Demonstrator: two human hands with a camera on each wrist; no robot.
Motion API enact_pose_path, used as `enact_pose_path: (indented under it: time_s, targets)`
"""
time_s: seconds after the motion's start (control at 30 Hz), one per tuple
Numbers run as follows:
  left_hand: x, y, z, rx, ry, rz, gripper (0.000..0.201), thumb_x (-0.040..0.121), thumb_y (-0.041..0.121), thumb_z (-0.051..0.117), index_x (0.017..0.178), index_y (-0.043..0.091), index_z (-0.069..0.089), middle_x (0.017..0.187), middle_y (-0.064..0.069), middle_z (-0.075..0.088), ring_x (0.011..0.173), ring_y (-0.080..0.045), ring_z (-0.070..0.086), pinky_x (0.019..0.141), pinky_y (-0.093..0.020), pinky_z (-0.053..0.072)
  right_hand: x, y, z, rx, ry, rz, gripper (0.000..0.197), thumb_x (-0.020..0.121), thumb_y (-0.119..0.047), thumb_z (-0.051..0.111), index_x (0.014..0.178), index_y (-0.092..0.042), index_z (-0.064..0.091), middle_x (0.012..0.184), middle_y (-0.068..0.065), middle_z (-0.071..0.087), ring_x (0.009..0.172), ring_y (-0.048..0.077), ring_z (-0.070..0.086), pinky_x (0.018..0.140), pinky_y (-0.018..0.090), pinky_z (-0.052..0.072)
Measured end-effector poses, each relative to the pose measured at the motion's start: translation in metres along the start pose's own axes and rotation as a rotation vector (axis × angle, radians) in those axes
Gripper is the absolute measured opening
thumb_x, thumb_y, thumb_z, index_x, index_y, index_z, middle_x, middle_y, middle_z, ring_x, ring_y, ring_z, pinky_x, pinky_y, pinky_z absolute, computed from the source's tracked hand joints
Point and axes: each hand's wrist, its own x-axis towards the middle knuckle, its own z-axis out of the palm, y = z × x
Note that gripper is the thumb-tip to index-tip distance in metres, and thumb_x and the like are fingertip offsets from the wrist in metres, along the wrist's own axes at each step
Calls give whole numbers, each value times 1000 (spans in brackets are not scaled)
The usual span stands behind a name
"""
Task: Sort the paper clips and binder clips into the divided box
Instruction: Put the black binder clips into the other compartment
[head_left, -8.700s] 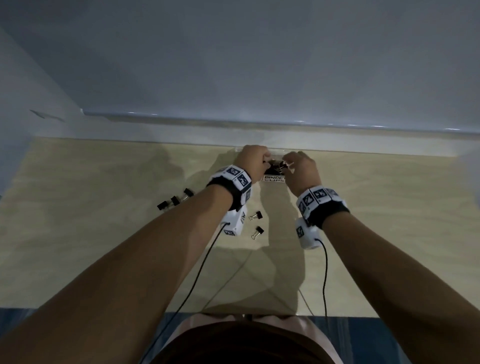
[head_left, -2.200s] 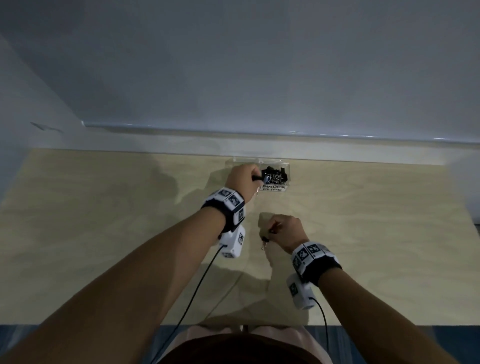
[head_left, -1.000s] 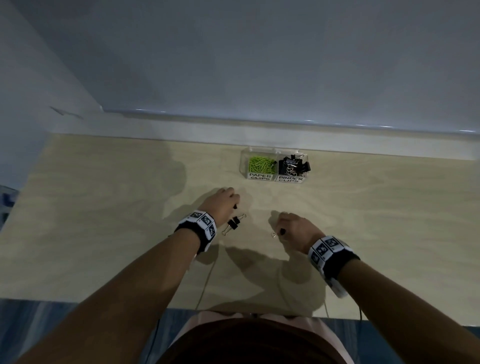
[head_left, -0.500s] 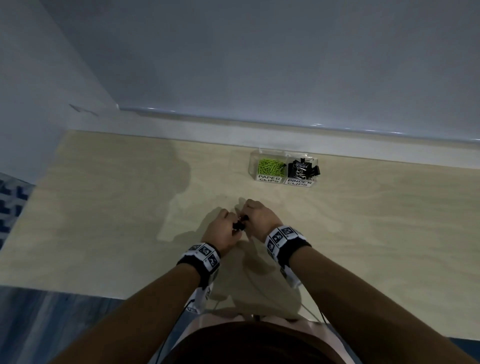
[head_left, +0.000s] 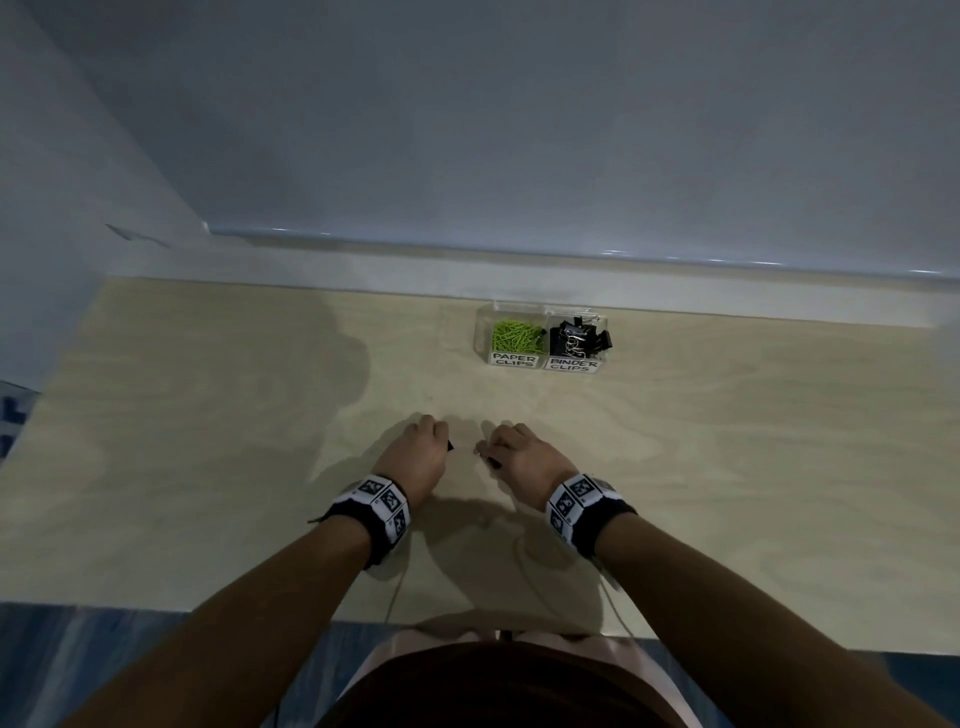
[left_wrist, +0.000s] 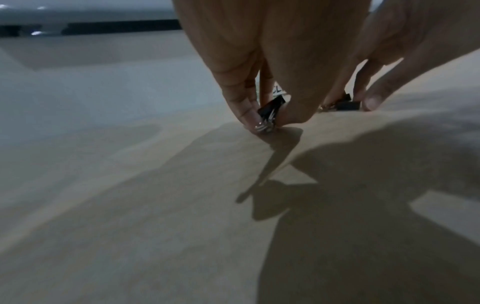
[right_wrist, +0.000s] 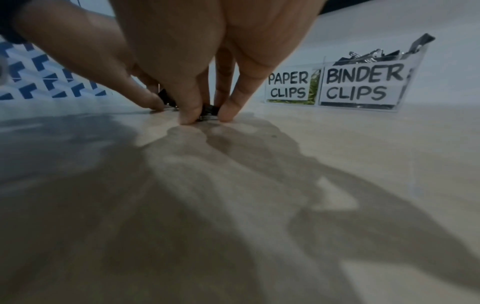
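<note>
Our left hand (head_left: 415, 457) pinches a black binder clip (left_wrist: 270, 111) against the pale wood table (head_left: 727, 467); our right hand (head_left: 519, 457) pinches another clip (right_wrist: 207, 112) just beside it. Bare table lies on every side. The clear box (head_left: 543, 361) stands near the far edge, labelled "PAPER CLIPS" over green wire, "BINDER CLIPS" over black metal.
</note>
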Motion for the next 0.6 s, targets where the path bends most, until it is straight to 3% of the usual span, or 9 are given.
enact_pose_path:
  time_s: [0.13,0.2,0.3,0.4,0.5,0.6]
  targets:
    - [1,3,-4,142,-24,78,39,84,-8,41,123,-2,41,120,-23,46,102,-39,52,81,-46,47,-3,-2,-1,-50,-69,58,60,44,-18,88,96,-7,61,87,13,64,68,28,62,47,29,54]
    - [2,3,-7,161,-39,83,38,84,-9,41,121,-2,42,120,-22,45,103,-39,52,81,-46,47,-4,-4,-1,-59,-55,68,64,36,-23,91,93,-7,66,84,12,66,66,27,63,43,27,52]
    - [6,2,-11,110,-56,44,36,83,-8,42,118,-1,46,118,-21,49,102,-37,54,83,-44,48,-11,0,-2,-115,12,96,72,35,-25,90,99,-6,62,81,11,66,67,27,64,43,27,49]
    - [16,7,-23,-69,-56,-28,28,87,1,44,113,2,53,116,-19,56,102,-36,57,87,-42,45,-16,3,-7,-164,115,145,57,47,-19,88,97,-2,66,78,16,67,65,31,64,45,29,51]
    - [33,26,-45,-363,57,-70,22,84,9,56,106,7,63,110,-14,65,103,-30,60,89,-35,48,-22,13,-19,13,141,240,33,87,-16,57,116,-1,57,98,23,63,85,39,62,68,40,51]
    - [58,59,-77,-586,139,-26,22,85,8,61,106,8,66,108,-10,68,101,-24,63,91,-34,51,-35,31,-29,252,248,436,27,84,-27,48,84,-7,65,82,16,67,74,36,62,66,35,49]
